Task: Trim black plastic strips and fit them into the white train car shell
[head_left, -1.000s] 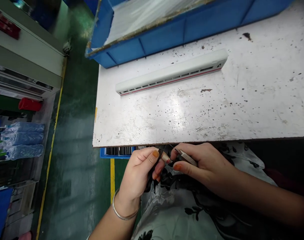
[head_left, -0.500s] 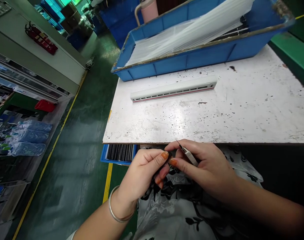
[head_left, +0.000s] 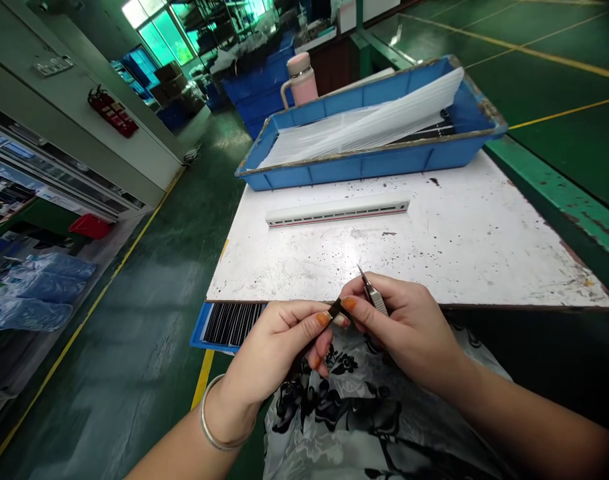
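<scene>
Just in front of the table edge, my left hand pinches a small black piece between thumb and fingers. My right hand is closed with its thumb and index fingertips at the other end of that piece. Tucked in the same hand are metal tweezers with a ribbed grip, their fine points facing up and away. Fingers cover much of the black piece, so its exact kind cannot be made out. Beyond my hands, a white model train car body with a red stripe and a row of windows lies on the white table.
A blue bin holding white foam sheets stands at the table's back. Behind it is a pink cup. Below the table's left edge sits a blue tray with rows of black strips. A green rail runs along the right.
The camera view has tilted up and shifted, showing more of the floor behind the bin. My hands have drawn slightly apart, and more of the black piece shows between them.
</scene>
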A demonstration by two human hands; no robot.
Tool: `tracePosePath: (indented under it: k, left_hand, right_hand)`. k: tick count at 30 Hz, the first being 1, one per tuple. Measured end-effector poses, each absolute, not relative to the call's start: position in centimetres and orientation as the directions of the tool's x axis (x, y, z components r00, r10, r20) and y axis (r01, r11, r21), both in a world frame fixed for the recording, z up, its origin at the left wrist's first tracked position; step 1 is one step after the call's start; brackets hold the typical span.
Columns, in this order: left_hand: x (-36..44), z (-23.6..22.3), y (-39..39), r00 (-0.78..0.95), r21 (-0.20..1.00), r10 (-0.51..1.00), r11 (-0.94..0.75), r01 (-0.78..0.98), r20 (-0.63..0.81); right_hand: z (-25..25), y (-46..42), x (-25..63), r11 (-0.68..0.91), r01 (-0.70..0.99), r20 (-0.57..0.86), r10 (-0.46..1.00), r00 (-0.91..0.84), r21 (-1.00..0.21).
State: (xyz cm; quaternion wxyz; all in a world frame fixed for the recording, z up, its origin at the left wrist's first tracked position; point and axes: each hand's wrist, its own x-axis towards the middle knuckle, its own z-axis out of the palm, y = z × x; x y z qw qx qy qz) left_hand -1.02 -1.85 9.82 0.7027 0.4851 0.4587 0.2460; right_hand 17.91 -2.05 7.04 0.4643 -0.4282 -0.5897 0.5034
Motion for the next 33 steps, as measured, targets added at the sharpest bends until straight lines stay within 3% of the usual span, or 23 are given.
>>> tracePosePath:
  k: [4,10,22,33]
  left_hand:
    - [-0.9,10.3,-1.8,0.416,0.895,0.810,0.444,0.027,-0.414]
    - [-0.9,11.4,-1.6,0.392,0.931,0.845,0.337,0.138,-0.363]
    - [0.1,13.4,-0.9,0.404,0.897,0.836,0.209,0.390,-0.370]
    - [0.1,13.4,-0.5,0.419,0.879,0.793,0.290,0.379,-0.442]
  right_hand:
    - [7.2,-1.6,18.1,0.060,0.017,0.056,0.980,-0.193,-0.998]
    - [7.2,-1.9,18.2,-0.005,-0.073,0.011,0.976,-0.218,-0.997]
    - [7.4,-2.2,18.4,0.068,-0.093,0.089,0.968,-0.234,-0.993]
    - [7.2,-2.0,18.5,0.092,-0.099,0.112,0.970,-0.215,-0.991]
